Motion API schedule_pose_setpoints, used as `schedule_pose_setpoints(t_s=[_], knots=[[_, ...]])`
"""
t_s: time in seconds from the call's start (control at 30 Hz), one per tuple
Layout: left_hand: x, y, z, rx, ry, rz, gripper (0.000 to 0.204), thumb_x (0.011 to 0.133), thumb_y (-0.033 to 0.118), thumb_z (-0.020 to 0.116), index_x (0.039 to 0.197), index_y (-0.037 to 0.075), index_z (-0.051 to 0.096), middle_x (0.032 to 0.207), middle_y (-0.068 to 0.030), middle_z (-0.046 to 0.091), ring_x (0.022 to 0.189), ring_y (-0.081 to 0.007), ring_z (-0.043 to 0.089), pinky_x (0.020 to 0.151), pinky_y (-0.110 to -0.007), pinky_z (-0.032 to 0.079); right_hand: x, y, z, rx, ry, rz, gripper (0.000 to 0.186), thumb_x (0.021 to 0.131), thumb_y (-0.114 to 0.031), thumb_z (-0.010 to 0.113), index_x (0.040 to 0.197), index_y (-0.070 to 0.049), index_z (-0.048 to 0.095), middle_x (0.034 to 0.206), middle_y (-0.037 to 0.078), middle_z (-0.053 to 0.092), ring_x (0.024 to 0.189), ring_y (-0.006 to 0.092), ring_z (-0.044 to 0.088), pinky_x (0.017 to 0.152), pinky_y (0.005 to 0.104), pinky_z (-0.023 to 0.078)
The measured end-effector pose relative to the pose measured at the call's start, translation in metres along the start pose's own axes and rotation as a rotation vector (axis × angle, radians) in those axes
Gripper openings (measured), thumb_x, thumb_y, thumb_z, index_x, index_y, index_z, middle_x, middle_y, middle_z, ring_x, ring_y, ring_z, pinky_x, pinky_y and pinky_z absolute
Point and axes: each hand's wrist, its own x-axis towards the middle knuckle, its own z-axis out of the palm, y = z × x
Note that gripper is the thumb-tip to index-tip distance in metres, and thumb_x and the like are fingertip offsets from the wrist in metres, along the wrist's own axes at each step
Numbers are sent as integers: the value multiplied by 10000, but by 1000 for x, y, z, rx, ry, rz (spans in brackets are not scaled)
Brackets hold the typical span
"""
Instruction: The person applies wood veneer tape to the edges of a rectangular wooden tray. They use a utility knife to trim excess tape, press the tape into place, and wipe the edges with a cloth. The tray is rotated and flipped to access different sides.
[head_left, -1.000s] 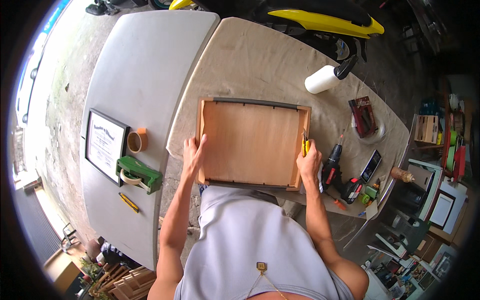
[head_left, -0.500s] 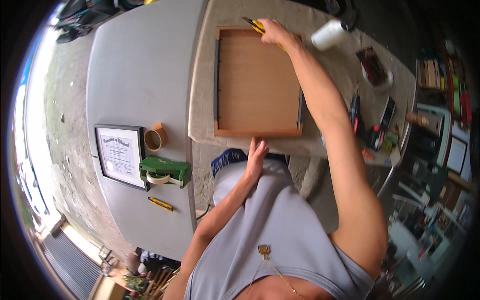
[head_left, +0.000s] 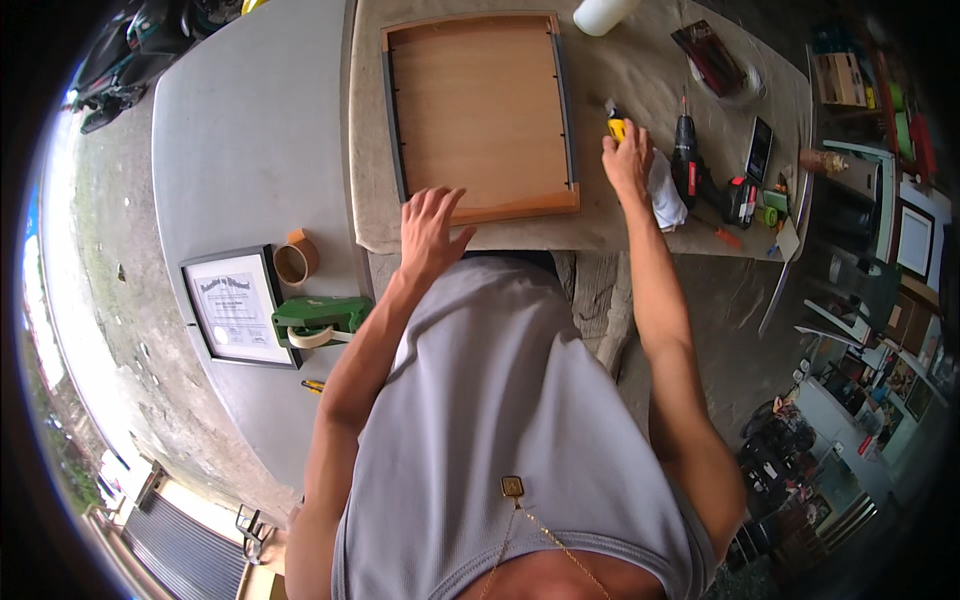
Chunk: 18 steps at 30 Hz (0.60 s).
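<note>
A picture frame point(head_left: 475, 115) lies back side up on the cloth-covered table, its brown backing board showing inside dark side rails and wood-toned end rails. My left hand point(head_left: 432, 232) rests with fingers spread on the frame's near left corner. To the right of the frame, my right hand point(head_left: 630, 165) is closed around a yellow utility knife point(head_left: 616, 128), low over the table cloth. Beside that hand lies a crumpled white cloth point(head_left: 664, 190), partly behind my wrist.
Right of the cloth lie a power drill point(head_left: 686, 150), a phone-like dark device point(head_left: 760, 150) and a dark red item in clear plastic point(head_left: 712, 60). A white roll or bottle point(head_left: 603, 14) stands at the back. On the grey left table are a framed certificate point(head_left: 240, 310), brown tape point(head_left: 296, 260) and a green tape dispenser point(head_left: 322, 318).
My right hand has come back from the frame's far right corner to the table at its right, still holding the knife. My left hand has moved onto the near left corner.
</note>
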Motion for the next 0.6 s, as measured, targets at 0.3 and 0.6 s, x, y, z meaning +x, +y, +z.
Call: schedule_pose_setpoints(t_s=[0.3,0.6], knots=[[51,3,50,-51,-486,-36,181,777,193,676,938,125,722,851,-95,705,822,-256,675,741,-386,514,-121,-43,-43,340,-144,-306,22,811,-67,652,824,-57,637,769,92,615,743,296,626,681,409,480],[77,-19,43,-215,-756,-147,245,767,158,719,995,73,747,919,-112,722,820,-205,677,742,-330,539,-115,-25,-31,322,-194,-361,66,853,-110,624,891,-69,659,788,103,673,737,326,664,669,423,522]])
